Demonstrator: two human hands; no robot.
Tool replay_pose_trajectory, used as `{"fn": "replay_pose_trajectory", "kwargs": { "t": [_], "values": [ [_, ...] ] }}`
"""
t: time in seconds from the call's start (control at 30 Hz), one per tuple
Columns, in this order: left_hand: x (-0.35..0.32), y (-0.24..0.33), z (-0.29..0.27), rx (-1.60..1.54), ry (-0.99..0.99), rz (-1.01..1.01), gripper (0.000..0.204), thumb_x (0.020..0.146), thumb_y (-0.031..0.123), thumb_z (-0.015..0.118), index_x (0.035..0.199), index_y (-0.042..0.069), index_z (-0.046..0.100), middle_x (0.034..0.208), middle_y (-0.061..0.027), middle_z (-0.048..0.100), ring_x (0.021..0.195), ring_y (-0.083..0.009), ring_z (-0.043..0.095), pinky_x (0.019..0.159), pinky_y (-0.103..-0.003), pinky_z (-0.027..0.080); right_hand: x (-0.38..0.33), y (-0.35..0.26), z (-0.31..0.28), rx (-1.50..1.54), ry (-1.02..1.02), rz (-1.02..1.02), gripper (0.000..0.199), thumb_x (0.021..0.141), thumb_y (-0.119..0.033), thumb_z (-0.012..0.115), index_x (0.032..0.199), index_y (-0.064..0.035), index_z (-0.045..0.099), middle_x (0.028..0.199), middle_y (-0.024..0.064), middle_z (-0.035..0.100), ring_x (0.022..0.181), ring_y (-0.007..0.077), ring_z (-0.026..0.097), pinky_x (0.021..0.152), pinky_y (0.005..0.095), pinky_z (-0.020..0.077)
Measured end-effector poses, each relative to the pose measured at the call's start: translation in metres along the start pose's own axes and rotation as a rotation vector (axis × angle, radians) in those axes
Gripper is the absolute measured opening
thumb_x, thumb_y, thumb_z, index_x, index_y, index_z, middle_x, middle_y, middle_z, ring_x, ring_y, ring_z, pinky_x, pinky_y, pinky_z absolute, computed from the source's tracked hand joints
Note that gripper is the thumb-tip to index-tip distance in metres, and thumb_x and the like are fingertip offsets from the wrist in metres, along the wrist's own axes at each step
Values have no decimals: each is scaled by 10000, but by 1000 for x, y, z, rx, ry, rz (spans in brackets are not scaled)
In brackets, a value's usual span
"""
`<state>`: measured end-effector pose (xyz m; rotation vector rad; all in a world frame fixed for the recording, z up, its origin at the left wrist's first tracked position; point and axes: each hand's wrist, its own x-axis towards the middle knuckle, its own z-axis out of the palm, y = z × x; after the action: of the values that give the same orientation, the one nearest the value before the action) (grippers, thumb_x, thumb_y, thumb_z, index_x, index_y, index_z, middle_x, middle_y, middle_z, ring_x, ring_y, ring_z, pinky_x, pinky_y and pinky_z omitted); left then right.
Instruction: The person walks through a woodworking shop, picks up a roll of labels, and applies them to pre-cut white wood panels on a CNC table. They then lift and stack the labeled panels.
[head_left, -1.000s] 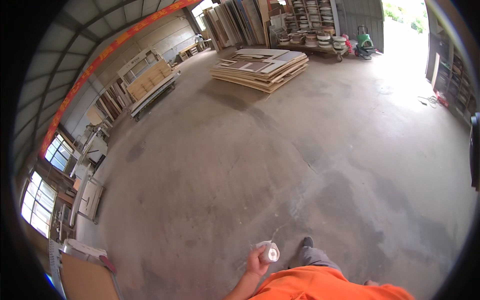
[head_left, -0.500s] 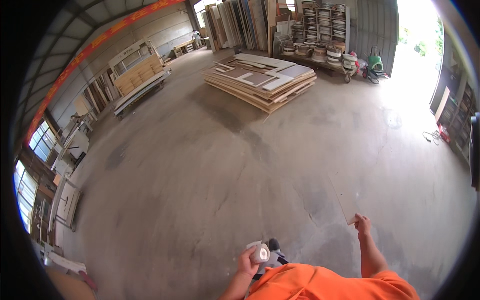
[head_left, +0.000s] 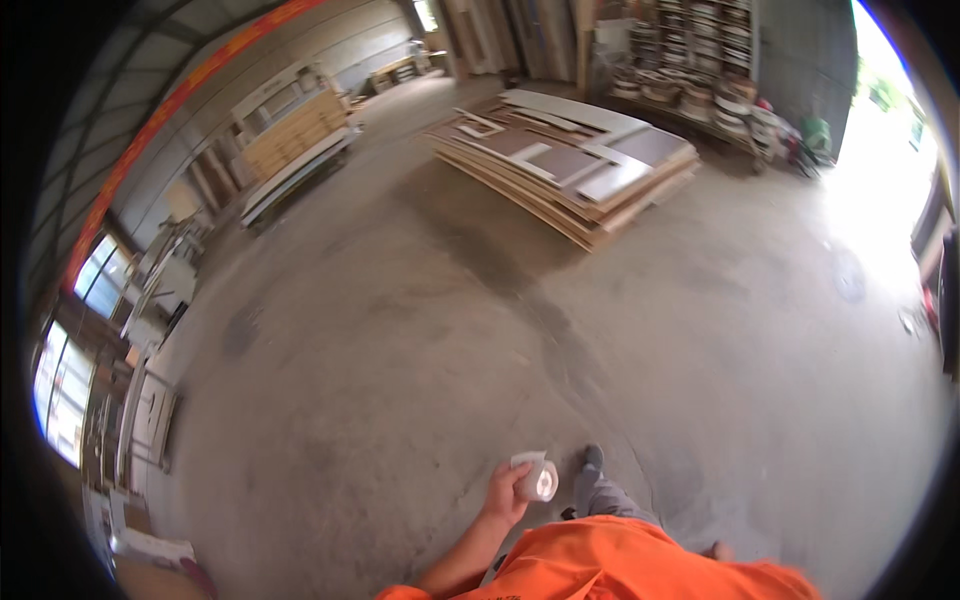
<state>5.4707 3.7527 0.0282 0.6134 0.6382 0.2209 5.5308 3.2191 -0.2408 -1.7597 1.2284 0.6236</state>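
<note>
My left hand (head_left: 507, 491) is closed round a small white roll (head_left: 540, 481) with a pale core, held in front of my orange shirt. A short loose flap stands up from the roll's top; whether it is tape or labels I cannot tell. My right hand (head_left: 719, 551) shows only as a small blurred patch at the edge of the shirt. Its fingers, and anything in them, are hidden.
Ahead, a low stack of boards (head_left: 570, 165) lies on the concrete floor (head_left: 400, 330). A cart with wooden panels (head_left: 300, 135) stands at the far left. Shelves with coiled rolls (head_left: 690, 70) stand at the back right, near a bright doorway (head_left: 890, 130). Machines (head_left: 160, 290) line the left wall.
The board stack looks nearer and my foot has stepped forward. My right hand, earlier stretched out at the right with a thin pale piece, has dropped back beside my body. The left keeps the roll.
</note>
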Motion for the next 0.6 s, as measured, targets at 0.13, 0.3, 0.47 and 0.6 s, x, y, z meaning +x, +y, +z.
{"fn": "replay_pose_trajectory", "kwargs": {
  "t": [0.13, 0.3, 0.47, 0.6],
  "values": [
    [51, 66, 13, -86, 205, 41, 183, 866, 112, 583, 1017, 10, 602, 953, -82, 649, 884, -216, 635, 797, -352, 516, -33, -147, 55, -363, -126, -50, 222, 818, -200, 529, 778, 4, 606, 724, 166, 633, 580, 254, 574, 471, 391, 417],
    [143, 138, 31, -207, 215, 269, 170, 887, 130, 550, 990, 8, 610, 963, -91, 654, 912, -222, 635, 817, -374, 500, -51, -384, 180, -275, -76, -292, 270, 781, -256, 520, 727, -1, 593, 685, 151, 636, 512, 240, 543, 503, 402, 426],
    [282, 166, 17, -315, 258, 146, 199, 879, 141, 595, 1027, 8, 602, 986, -98, 643, 911, -227, 628, 784, -376, 505, -11, -586, 316, 347, -121, -641, 206, 723, -151, 626, 782, 10, 513, 603, 82, 524, 466, 194, 488, 400, 352, 362],
    [373, 255, 77, -272, 241, 151, 180, 872, 117, 577, 1018, 14, 598, 994, -92, 637, 945, -234, 617, 870, -384, 484, -102, -719, 371, 618, -264, -583, 202, 773, -140, 651, 861, 2, 537, 772, 82, 567, 645, 176, 566, 544, 298, 493]
  ]
}}
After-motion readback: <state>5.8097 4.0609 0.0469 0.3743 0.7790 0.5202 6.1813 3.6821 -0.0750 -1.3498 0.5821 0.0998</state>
